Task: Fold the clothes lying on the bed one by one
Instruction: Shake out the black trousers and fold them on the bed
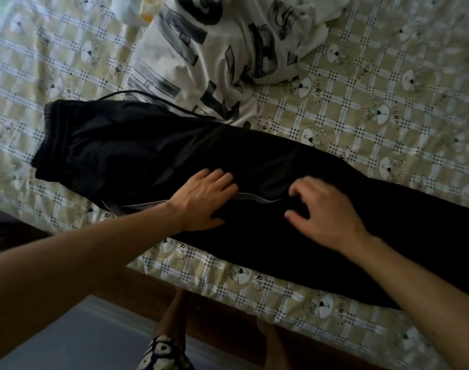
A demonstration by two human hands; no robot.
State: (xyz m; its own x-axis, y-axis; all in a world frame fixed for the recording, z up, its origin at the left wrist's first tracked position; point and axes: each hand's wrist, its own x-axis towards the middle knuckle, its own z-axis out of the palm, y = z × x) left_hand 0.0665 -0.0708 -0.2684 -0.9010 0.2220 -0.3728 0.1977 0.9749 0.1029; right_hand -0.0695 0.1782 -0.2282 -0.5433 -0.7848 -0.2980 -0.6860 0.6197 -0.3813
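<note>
Checked bed sheet [361, 102] with small bear pictures, seen from above. Near its front edge, black trousers [148, 150] laid out slantwise, waistband [52, 134] to the left, legs running off to the right. Behind and touching them, crumpled white shirt [228, 49] with black print. Left hand [204, 201] flat on the trousers, grip spread, fingers straight. Right hand [326, 212] near it on the same cloth, blurred, fingers bent; grip pinching or only touching, cannot tell.
</note>
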